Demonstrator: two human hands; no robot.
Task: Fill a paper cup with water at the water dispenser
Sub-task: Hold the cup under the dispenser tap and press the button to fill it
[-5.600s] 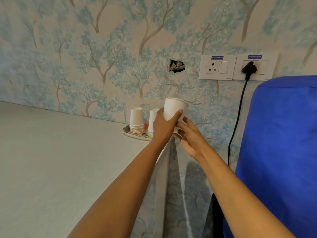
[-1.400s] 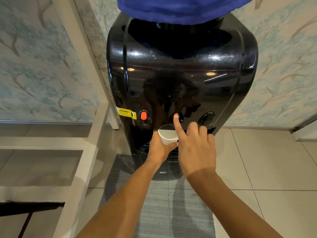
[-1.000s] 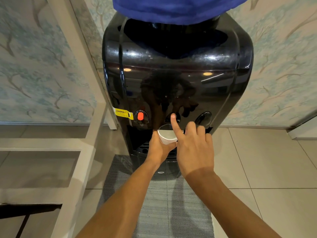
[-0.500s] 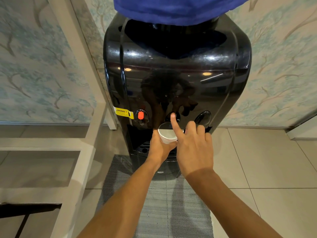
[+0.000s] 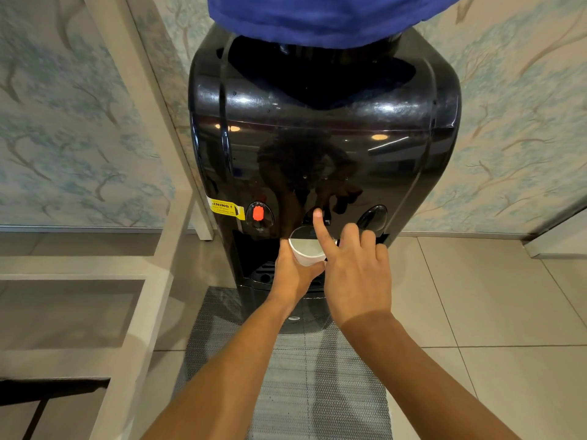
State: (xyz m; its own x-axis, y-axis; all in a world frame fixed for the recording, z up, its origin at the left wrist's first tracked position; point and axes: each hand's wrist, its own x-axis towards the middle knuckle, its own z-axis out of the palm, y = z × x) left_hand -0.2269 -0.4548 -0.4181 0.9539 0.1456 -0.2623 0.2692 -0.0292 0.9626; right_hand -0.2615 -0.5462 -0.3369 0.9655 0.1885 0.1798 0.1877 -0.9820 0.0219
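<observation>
A glossy black water dispenser (image 5: pixel 324 138) stands against the wall with a blue-covered bottle (image 5: pixel 311 17) on top. My left hand (image 5: pixel 292 274) grips a white paper cup (image 5: pixel 306 250) from below, under the middle tap. Some water shows inside the cup. My right hand (image 5: pixel 355 274) has its index finger stretched out, the tip pressing the middle button (image 5: pixel 317 214); the other fingers are curled. A red button (image 5: pixel 258 213) is to the left and a dark button (image 5: pixel 371 217) to the right.
A white table frame (image 5: pixel 133 281) stands close on the left. A grey ribbed mat (image 5: pixel 286 376) lies on the tiled floor in front of the dispenser. Patterned wallpaper is behind. A yellow warning sticker (image 5: pixel 224 208) sits beside the red button.
Since 5.6 s ago I went from the cup tray to the dispenser. Over the last second both hands stay nearly still, finger on the middle button, cup under the tap.
</observation>
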